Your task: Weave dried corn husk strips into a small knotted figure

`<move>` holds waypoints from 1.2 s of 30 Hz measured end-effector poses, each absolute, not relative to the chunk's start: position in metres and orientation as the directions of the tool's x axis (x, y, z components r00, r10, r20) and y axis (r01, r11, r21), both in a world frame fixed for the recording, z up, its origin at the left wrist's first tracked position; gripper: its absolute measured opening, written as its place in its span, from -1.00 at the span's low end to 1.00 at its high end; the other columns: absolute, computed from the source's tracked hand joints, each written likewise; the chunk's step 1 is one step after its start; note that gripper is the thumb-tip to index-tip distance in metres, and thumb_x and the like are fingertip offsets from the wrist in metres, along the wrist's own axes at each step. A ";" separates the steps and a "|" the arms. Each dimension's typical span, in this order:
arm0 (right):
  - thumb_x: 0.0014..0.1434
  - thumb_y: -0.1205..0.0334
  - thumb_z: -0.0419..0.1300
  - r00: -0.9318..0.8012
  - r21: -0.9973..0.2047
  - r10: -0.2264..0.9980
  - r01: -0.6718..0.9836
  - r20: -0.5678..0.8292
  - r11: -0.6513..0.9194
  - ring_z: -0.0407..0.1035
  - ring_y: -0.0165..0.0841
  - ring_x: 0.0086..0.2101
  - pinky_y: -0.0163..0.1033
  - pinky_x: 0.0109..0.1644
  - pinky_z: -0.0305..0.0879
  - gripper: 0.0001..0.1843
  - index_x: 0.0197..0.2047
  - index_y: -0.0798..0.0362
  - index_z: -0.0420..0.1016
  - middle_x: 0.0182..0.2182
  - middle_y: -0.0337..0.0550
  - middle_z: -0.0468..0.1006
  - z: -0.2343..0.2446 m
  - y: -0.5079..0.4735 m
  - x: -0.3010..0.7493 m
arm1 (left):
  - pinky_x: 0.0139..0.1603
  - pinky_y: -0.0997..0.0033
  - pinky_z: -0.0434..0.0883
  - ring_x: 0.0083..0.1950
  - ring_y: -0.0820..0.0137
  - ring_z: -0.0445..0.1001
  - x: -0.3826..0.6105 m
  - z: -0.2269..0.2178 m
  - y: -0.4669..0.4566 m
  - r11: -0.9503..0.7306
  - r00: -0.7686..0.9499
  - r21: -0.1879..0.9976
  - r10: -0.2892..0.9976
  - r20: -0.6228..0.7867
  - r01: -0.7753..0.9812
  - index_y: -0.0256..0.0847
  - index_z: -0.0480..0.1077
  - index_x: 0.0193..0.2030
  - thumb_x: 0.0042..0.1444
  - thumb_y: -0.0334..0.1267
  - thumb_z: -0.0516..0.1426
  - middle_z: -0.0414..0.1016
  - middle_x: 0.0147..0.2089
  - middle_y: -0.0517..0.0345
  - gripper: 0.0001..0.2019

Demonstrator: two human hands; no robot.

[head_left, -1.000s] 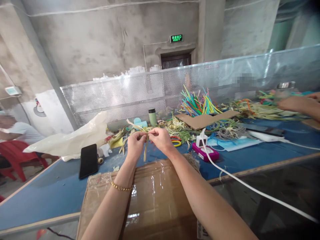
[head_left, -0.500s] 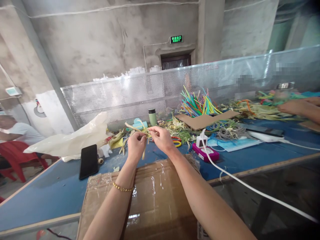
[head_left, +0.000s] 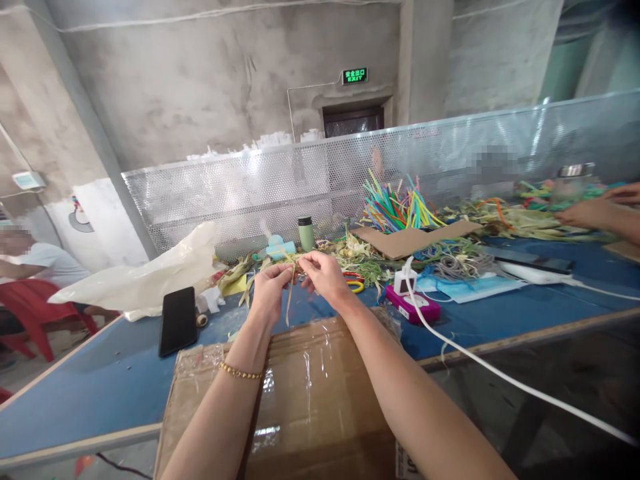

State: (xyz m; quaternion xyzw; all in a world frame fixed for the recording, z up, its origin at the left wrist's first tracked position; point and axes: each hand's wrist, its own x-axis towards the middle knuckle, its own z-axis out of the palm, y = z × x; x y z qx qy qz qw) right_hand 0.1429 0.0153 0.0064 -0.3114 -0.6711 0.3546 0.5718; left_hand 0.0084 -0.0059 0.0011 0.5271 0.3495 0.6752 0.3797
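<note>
Left hand (head_left: 270, 290) and right hand (head_left: 326, 278) are pinching a pale strip (head_left: 289, 307); it is now fanning out less, suggesting active reworking.

Seeing pale straw on strip (head_left: 289, 302), plain blue on tabletop (head_left: 105, 387), magenta on power block (head_left: 425, 311), mixed brights on sticks (head_left: 395, 205), silver with dotted holes on mesh panel (head_left: 220, 193).
</note>
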 end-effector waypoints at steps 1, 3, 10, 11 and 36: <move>0.22 0.18 0.17 -0.167 -0.858 0.844 -0.017 0.509 0.514 0.41 -0.40 -0.65 -0.36 -0.63 0.30 -0.86 -0.32 0.05 0.45 -0.60 -0.29 0.47 0.006 0.015 0.143 | -0.41 0.41 0.18 -0.50 0.47 0.28 0.008 0.002 -0.006 -0.447 -0.153 0.878 0.893 0.424 -0.171 -0.27 0.53 -0.51 -0.21 -0.23 0.32 0.46 -0.54 0.17 -0.85; 0.19 0.21 0.19 -0.189 -0.883 0.863 -0.060 0.468 0.466 0.43 -0.40 -0.63 -0.36 -0.63 0.33 -0.88 -0.34 0.08 0.44 -0.56 -0.25 0.50 0.006 0.013 0.142 | -0.42 0.40 0.18 -0.50 0.48 0.27 0.007 0.003 -0.008 -0.419 -0.153 0.883 0.906 0.394 -0.212 -0.27 0.52 -0.51 -0.22 -0.23 0.34 0.46 -0.52 0.16 -0.84; 0.10 0.23 0.25 -0.245 -0.863 0.829 -0.098 0.503 0.495 0.39 -0.47 -0.60 -0.40 -0.57 0.35 -0.88 -0.40 0.09 0.44 -0.59 -0.28 0.47 0.009 0.010 0.147 | -0.47 0.41 0.11 -0.55 0.52 0.21 0.007 0.008 -0.014 -0.368 -0.064 0.880 0.928 0.367 -0.300 -0.29 0.49 -0.56 -0.23 -0.28 0.33 0.39 -0.58 0.18 -0.86; 0.10 0.23 0.25 -0.254 -0.859 0.822 -0.094 0.510 0.503 0.36 -0.48 -0.61 -0.40 -0.57 0.33 -0.88 -0.40 0.09 0.44 -0.62 -0.30 0.46 0.009 0.010 0.148 | -0.46 0.41 0.12 -0.54 0.52 0.23 0.007 0.009 -0.014 -0.354 -0.046 0.881 0.932 0.359 -0.314 -0.30 0.48 -0.56 -0.22 -0.29 0.33 0.40 -0.56 0.17 -0.86; 0.06 0.34 0.19 -0.247 -0.877 0.841 -0.125 0.481 0.464 0.26 -0.47 -0.75 -0.38 -0.69 0.24 -0.82 -0.55 0.05 0.35 -0.75 -0.29 0.42 0.010 0.005 0.141 | -0.46 0.55 0.32 -0.53 0.52 0.36 0.011 0.010 -0.015 -0.143 0.023 0.836 0.983 0.183 -0.530 -0.34 0.41 -0.52 -0.03 -0.50 0.21 0.42 -0.56 0.13 -0.90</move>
